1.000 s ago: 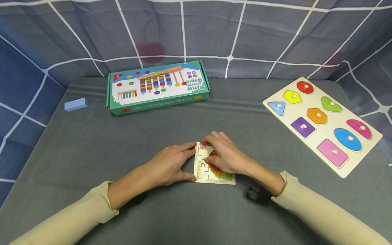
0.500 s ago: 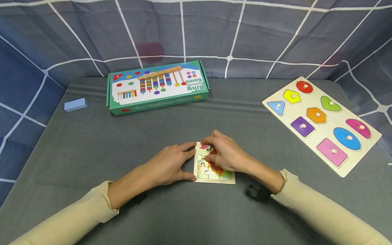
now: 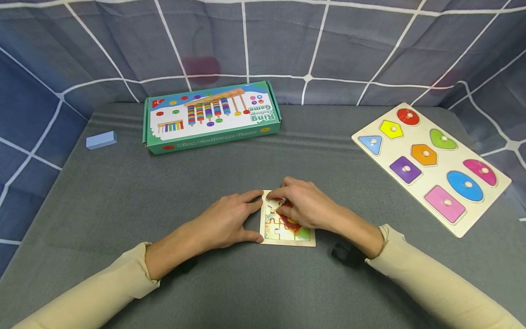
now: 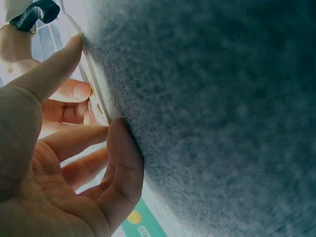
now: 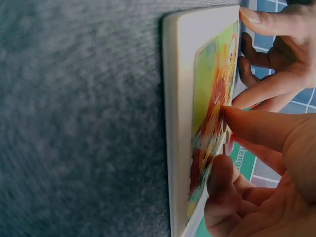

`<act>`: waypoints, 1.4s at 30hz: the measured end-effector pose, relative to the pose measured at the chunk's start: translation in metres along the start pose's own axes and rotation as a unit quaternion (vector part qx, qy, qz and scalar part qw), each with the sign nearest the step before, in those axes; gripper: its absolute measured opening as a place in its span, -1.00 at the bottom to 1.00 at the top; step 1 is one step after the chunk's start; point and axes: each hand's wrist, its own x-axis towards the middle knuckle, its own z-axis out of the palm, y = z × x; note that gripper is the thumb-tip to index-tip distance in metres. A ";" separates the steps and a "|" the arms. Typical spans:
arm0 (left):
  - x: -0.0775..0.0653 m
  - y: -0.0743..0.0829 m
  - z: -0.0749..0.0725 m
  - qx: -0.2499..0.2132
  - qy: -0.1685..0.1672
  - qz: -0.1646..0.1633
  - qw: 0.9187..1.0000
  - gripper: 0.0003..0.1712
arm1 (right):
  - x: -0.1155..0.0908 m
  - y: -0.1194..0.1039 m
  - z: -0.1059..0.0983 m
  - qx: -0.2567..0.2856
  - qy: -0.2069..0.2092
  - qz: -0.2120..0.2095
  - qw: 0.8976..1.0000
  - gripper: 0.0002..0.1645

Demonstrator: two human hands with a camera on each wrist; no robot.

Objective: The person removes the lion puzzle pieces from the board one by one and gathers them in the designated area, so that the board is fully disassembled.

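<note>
A small wooden jigsaw puzzle (image 3: 273, 233) with a pale frame and colourful picture pieces lies on the grey cloth in front of me. My left hand (image 3: 228, 221) rests at its left side, thumb and fingertips touching the frame's near and far left corners. Over the puzzle's upper part, my right hand (image 3: 306, 203) pinches a puzzle piece (image 5: 226, 144) between thumb and fingers. That hand covers much of the right side of the picture. In the right wrist view the piece sits at a slight tilt by the puzzle surface, mostly hidden by the fingers.
A green Ring Challenge Game box (image 3: 211, 118) lies at the back. To its left is a light blue block (image 3: 101, 140). A wooden shape board (image 3: 441, 183) with knobbed pieces lies on the right. Checked cloth (image 3: 279, 45) hangs behind the grey surface.
The right hand shifts slightly over the puzzle's upper part, its fingertips now nearer the upper left corner and covering the pink patch there. My left hand stays at the frame.
</note>
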 end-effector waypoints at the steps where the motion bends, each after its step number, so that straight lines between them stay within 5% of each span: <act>1: 0.000 0.000 0.000 0.000 0.001 0.000 1.000 0.00 | 0.000 0.000 -0.001 -0.002 -0.005 0.002 1.000 -0.63; 15: 0.000 0.000 0.001 0.006 0.007 0.006 1.000 -0.01 | -0.003 -0.003 -0.005 -0.006 -0.032 0.018 0.999 -0.65; 31: 0.000 -0.005 -0.003 -0.005 0.001 -0.018 1.000 -0.03 | -0.007 -0.002 -0.001 0.003 0.004 0.029 1.000 -0.46; 42: -0.004 -0.014 -0.003 -0.043 0.012 0.014 0.999 -0.25 | -0.018 0.002 -0.008 0.007 0.025 -0.001 1.000 -0.68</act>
